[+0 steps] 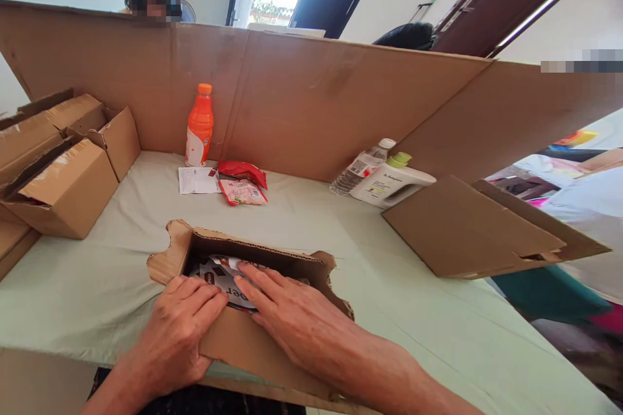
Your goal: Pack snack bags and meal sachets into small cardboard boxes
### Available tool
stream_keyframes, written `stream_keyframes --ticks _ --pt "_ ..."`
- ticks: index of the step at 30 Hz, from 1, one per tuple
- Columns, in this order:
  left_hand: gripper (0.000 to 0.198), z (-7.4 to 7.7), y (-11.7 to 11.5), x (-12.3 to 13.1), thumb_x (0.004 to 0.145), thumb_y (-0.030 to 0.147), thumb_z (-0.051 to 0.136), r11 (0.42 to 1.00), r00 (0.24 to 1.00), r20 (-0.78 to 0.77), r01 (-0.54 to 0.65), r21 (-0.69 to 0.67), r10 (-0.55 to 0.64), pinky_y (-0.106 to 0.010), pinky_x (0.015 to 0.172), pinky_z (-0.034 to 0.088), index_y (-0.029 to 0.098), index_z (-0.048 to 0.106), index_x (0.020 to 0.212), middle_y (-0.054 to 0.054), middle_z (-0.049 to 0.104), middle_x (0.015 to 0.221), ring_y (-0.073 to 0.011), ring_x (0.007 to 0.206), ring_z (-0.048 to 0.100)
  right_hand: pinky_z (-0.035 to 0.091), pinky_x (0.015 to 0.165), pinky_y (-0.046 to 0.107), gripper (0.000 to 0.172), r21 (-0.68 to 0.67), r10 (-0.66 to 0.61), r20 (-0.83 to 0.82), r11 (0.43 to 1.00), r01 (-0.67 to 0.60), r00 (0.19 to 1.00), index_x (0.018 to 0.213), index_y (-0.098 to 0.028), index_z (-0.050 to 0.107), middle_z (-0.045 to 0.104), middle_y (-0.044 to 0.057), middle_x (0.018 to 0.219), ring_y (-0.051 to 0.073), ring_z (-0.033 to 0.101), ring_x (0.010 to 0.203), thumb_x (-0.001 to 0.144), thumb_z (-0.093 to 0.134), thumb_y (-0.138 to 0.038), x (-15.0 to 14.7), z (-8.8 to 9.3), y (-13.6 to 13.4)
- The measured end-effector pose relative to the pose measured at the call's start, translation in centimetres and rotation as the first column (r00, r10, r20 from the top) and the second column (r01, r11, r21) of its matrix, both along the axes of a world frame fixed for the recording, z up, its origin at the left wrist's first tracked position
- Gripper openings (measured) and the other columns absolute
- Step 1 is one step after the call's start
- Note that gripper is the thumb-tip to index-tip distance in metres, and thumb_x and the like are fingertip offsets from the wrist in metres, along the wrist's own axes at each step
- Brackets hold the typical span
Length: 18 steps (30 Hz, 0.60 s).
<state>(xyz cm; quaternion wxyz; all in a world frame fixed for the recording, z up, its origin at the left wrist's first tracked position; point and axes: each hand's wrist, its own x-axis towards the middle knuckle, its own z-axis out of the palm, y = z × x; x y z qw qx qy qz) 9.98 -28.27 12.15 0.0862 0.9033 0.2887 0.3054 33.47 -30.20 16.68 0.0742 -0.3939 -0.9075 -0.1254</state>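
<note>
An open cardboard box with ragged flaps stands at the table's near edge, right in front of me. My left hand is wrapped over the near left part of its rim, fingers bent inward and thumb outside. Inside lies a white and grey printed package with dark lettering and a brown mark. My right hand reaches over the near wall, its fingers stretched out and laid on that package. Whatever is deeper in the box is hidden by the walls and my hands.
Beyond the box are an orange bottle, a white card and red packets. A clear bottle and a white jug lean at the right, beside folded cardboard. Boxes stand left; a cardboard wall encloses the back.
</note>
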Motion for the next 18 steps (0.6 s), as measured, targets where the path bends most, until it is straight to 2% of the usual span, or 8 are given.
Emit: stream_keyframes --ticks 5,8,11,14,16,18 --pt "0.060 0.0 0.1 0.0 0.060 0.006 0.061 1.000 1.000 -0.011 -0.003 0.028 0.004 -0.049 0.089 0.052 0.014 0.060 0.120 -0.013 0.073 0.112 -0.0314 0.100 0.065 0.064 0.072 0.044 0.050 -0.038 -0.130 0.071 0.990 0.133 0.989 0.133 -0.010 0.059 0.068 0.021 0.128 0.034 0.071 0.105 0.084 0.049 -0.006 0.0 -1.1 1.6" --pt "0.064 -0.1 0.1 -0.1 0.057 0.005 0.059 0.999 1.000 -0.013 -0.007 0.039 0.008 -0.050 0.091 0.052 0.013 0.060 0.121 -0.014 0.073 0.112 -0.0316 0.101 0.065 0.064 0.069 0.042 0.047 -0.091 -0.162 0.076 0.982 0.169 0.984 0.126 -0.014 0.063 0.069 0.020 0.126 0.031 0.073 0.096 0.082 0.048 -0.003 0.5 -1.6 2.2" --pt "0.067 -0.2 0.1 -0.1 0.055 0.005 0.058 1.000 1.000 -0.021 0.001 0.028 0.000 -0.050 0.092 0.052 0.013 0.061 0.121 -0.014 0.073 0.113 -0.0314 0.103 0.064 0.063 0.082 0.045 0.044 -0.092 -0.144 0.018 0.985 0.145 0.989 0.124 -0.016 0.063 0.066 0.018 0.134 0.030 0.071 0.105 0.085 0.046 -0.002 0.8 -2.5 1.9" --pt "0.060 -0.2 0.2 -0.2 0.062 0.009 0.061 1.000 1.000 -0.018 0.010 0.019 -0.010 -0.050 0.093 0.052 0.015 0.062 0.122 -0.013 0.073 0.113 -0.0313 0.103 0.064 0.057 0.099 0.049 0.055 -0.083 -0.155 -0.065 0.985 0.149 0.986 0.133 -0.015 0.059 0.062 0.017 0.143 0.030 0.065 0.122 0.085 0.040 0.002 0.7 -3.4 1.2" --pt "0.054 -0.2 0.2 -0.2 0.068 0.013 0.063 1.000 1.000 -0.014 0.011 0.011 -0.011 -0.049 0.092 0.052 0.016 0.062 0.122 -0.013 0.073 0.112 -0.0314 0.102 0.065 0.055 0.103 0.048 0.060 -0.156 -0.165 -0.089 0.976 0.150 0.982 0.135 -0.015 0.060 0.063 0.015 0.142 0.028 0.064 0.123 0.083 0.038 0.004 0.3 -3.3 1.0" --pt "0.052 -0.2 0.2 -0.2 0.070 0.015 0.065 1.000 1.000 -0.015 0.012 0.000 -0.012 -0.049 0.092 0.052 0.017 0.063 0.122 -0.013 0.073 0.111 -0.0313 0.102 0.065 0.057 0.100 0.044 0.058 -0.275 -0.170 -0.096 0.951 0.138 0.981 0.133 -0.015 0.064 0.067 0.013 0.137 0.027 0.067 0.118 0.084 0.039 0.003 -0.1 -2.8 1.1"
